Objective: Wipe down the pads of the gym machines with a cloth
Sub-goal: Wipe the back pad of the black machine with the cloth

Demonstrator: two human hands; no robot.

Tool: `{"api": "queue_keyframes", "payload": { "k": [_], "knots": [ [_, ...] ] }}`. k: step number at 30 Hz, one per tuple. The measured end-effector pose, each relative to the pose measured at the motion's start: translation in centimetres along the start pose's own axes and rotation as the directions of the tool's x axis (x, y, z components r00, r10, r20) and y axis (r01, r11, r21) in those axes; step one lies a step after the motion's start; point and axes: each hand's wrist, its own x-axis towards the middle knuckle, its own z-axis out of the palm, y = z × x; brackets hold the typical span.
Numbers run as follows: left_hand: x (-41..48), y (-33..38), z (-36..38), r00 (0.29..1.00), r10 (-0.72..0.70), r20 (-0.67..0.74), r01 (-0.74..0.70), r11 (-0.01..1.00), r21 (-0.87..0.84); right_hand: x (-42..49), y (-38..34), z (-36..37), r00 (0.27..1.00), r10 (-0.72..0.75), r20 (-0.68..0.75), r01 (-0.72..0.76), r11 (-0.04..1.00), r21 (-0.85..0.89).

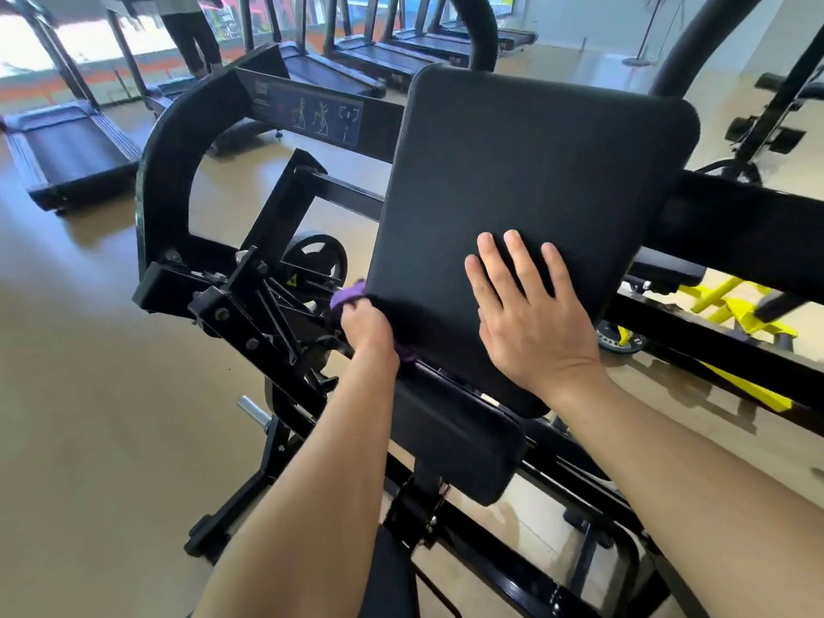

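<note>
Head view: The left hand (365,325) was curled, its grip pinching a purple cloth (348,295) against the lower left edge of the large back pad (526,180). The right hand (530,314) lay flat, fingers spread, on the pad's matte black, round-cornered surface. The hand hid most of the cloth.

we see pad (526,207): large, black, rounded, tilted back | cloth (345,297): purple, bunched at pad's lower left edge | small pad (455,432) below
</note>
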Motion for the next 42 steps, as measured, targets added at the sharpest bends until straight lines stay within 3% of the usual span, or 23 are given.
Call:
{"api": "queue_keyframes", "payload": {
  "k": [4,8,12,13,15,16,18,20,22,23,25,28,29,32,36,38,42],
  "knots": [
    [0.6,1.7,1.3,0.957,0.258,0.134,-0.286,0.918,0.276,0.1,-0.1,0.0,0.999,-0.012,-0.034,0.012,1.000,-0.003],
    [-1.1,4.6,3.3,0.780,0.538,0.319,-0.625,0.685,0.374,0.1,-0.3,-0.3,0.994,0.052,-0.097,-0.049,0.998,0.036],
    [-1.0,3.7,3.8,0.611,0.668,0.425,-0.787,0.455,0.417,0.0,-0.4,-0.3,0.993,0.082,-0.088,-0.078,0.995,0.058],
    [-0.7,2.1,3.5,0.565,0.693,0.448,-0.812,0.369,0.452,-0.1,-0.3,-0.3,0.993,0.078,-0.083,-0.073,0.996,0.055],
    [-0.2,-2.0,1.9,0.445,0.694,0.565,-0.826,0.076,0.558,0.0,-0.3,-0.3,0.994,0.072,-0.081,-0.069,0.997,0.047],
    [-1.2,-3.7,1.0,0.446,0.658,0.607,-0.810,0.007,0.587,0.0,-0.4,-0.3,0.994,0.073,-0.079,-0.070,0.997,0.043],
    [-4.8,-6.8,-0.4,0.484,0.528,0.698,-0.820,-0.005,0.573,0.0,-0.4,-0.2,0.994,0.074,-0.079,-0.071,0.997,0.039],
    [-8.1,-8.9,-1.6,0.432,0.490,0.758,-0.884,0.064,0.462,-0.1,-0.3,-0.1,0.993,0.069,-0.098,-0.067,0.997,0.030],
    [-9.0,-8.7,-2.1,0.367,0.557,0.745,-0.926,0.143,0.349,-0.2,-0.3,-0.1,0.989,0.078,-0.126,-0.075,0.997,0.030],
    [-8.5,-7.9,-1.7,0.387,0.587,0.712,-0.918,0.168,0.360,-0.3,-0.3,0.0,0.987,0.083,-0.141,-0.079,0.996,0.038],
    [-6.9,-4.7,0.0,0.498,0.625,0.602,-0.851,0.219,0.476,-0.2,-0.3,0.1,0.983,0.088,-0.160,-0.080,0.995,0.058],
    [-4.8,-1.0,3.4,0.634,0.577,0.516,-0.743,0.270,0.612,-0.3,-0.2,0.2,0.983,0.074,-0.171,-0.062,0.995,0.077],
    [-4.4,-1.1,3.7,0.623,0.582,0.522,-0.746,0.243,0.620,-0.4,-0.3,0.3,0.982,0.071,-0.172,-0.059,0.995,0.078],
    [-6.0,-4.5,1.9,0.463,0.591,0.660,-0.844,0.066,0.532,-0.4,-0.4,0.4,0.982,0.075,-0.171,-0.062,0.995,0.079],
    [-11.5,-11.6,-2.5,0.357,0.544,0.760,-0.922,0.075,0.380,-0.4,-0.3,0.2,0.988,0.044,-0.146,-0.032,0.996,0.084],
    [-13.0,-13.2,-3.1,0.366,0.542,0.757,-0.927,0.143,0.347,-0.4,-0.2,0.1,0.986,0.042,-0.160,-0.027,0.996,0.090],
    [-11.6,-12.0,-2.1,0.481,0.598,0.641,-0.875,0.283,0.393,-0.6,-0.1,0.1,0.980,0.059,-0.190,-0.030,0.989,0.148]
  ]
}}
